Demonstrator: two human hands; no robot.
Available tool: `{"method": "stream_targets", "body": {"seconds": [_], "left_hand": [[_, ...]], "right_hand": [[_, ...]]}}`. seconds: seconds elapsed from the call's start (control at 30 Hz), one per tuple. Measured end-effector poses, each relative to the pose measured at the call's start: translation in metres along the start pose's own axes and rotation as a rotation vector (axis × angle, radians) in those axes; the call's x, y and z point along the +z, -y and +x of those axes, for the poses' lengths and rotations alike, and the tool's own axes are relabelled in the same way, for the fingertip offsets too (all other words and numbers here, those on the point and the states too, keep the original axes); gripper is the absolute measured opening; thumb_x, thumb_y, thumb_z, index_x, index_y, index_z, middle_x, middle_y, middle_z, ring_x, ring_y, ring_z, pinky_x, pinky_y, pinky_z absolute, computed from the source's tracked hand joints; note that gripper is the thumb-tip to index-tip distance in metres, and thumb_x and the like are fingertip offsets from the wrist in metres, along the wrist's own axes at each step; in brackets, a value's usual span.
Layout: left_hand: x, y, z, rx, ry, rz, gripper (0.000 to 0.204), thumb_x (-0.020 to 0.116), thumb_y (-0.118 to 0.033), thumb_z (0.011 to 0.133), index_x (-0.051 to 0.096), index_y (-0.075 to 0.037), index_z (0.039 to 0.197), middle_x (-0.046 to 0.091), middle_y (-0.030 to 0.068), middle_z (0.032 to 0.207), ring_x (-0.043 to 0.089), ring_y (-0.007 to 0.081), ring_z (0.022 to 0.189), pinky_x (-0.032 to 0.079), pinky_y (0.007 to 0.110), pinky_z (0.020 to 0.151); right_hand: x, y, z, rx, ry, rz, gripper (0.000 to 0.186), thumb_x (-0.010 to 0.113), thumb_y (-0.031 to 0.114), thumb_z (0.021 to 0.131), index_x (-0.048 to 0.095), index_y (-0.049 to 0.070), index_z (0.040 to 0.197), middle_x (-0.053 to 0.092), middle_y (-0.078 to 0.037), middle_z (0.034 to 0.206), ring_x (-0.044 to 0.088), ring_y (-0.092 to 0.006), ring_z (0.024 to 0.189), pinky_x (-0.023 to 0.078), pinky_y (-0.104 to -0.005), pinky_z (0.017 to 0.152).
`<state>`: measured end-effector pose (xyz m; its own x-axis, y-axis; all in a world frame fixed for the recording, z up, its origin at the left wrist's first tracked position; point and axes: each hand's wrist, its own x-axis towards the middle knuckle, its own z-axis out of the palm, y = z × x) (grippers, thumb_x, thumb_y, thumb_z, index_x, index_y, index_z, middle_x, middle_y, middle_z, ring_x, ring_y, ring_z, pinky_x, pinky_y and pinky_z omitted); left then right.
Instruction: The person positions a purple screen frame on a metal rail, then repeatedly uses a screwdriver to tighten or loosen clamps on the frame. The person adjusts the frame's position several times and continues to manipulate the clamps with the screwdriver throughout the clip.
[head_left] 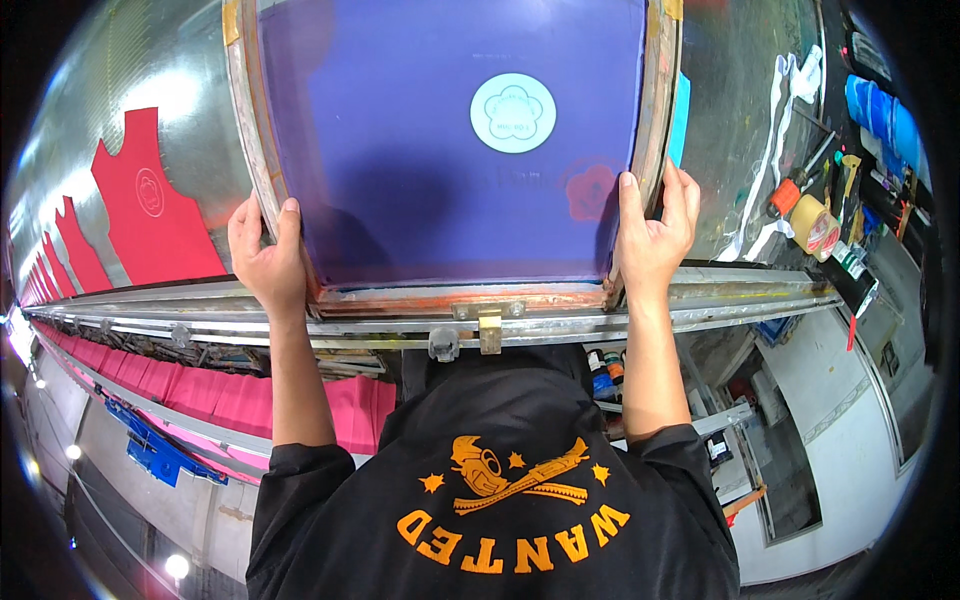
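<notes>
My left hand grips the left side of a wooden-edged screen printing frame, thumb on top and fingers round the rail. My right hand holds the right rail the same way. The frame's purple mesh has a pale round area with a flower outline and a faint red flower mark at lower right. A metal bracket on the frame's near edge sits at the metal table rail. Red cut fabric pieces with a flower outline lie to the left. A cyan piece shows at the frame's right.
The long metal table stretches left with more red pieces. Tape rolls, a blue roll, white strips and tools crowd the right side. Pink fabric lies on a lower rack, and containers sit below the table.
</notes>
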<state>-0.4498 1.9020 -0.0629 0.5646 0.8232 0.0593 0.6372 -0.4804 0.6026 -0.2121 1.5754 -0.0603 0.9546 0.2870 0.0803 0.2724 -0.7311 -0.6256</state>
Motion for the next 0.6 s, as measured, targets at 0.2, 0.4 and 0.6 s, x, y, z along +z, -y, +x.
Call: {"method": "stream_targets", "body": {"seconds": [0.2, 0.4, 0.6], "left_hand": [[-0.0004, -0.0035, 0.0005, -0.036, 0.01, -0.024, 0.035, 0.081, -0.01, 0.09, 0.074, 0.002, 0.123, 0.069, 0.0089, 0.112, 0.065, 0.0182, 0.102, 0.051, 0.033, 0.093], [0.0, -0.001, 0.0003, -0.06, 0.017, -0.03, 0.036, 0.08, -0.009, 0.091, 0.073, 0.002, 0.125, 0.069, 0.0086, 0.112, 0.065, 0.0175, 0.1, 0.051, 0.032, 0.092], [-0.0018, -0.0024, 0.0003, -0.076, 0.034, 0.023, 0.036, 0.079, -0.01, 0.092, 0.073, 0.001, 0.126, 0.068, 0.0083, 0.113, 0.065, 0.0176, 0.102, 0.05, 0.032, 0.093]], "right_hand": [[0.0021, 0.0, -0.001, 0.011, 0.003, 0.006, 0.047, 0.08, 0.013, 0.092, 0.066, -0.006, 0.132, 0.061, -0.017, 0.117, 0.062, -0.0293, 0.108, 0.05, -0.0393, 0.096], [0.0019, -0.0025, -0.0021, 0.001, 0.009, -0.021, 0.049, 0.081, 0.013, 0.091, 0.065, -0.006, 0.133, 0.061, -0.017, 0.118, 0.062, -0.0296, 0.109, 0.05, -0.0393, 0.097], [0.0009, 0.0024, -0.0006, 0.047, 0.028, -0.02, 0.05, 0.081, 0.014, 0.091, 0.065, -0.005, 0.134, 0.062, -0.017, 0.118, 0.062, -0.0305, 0.111, 0.049, -0.0395, 0.098]]}}
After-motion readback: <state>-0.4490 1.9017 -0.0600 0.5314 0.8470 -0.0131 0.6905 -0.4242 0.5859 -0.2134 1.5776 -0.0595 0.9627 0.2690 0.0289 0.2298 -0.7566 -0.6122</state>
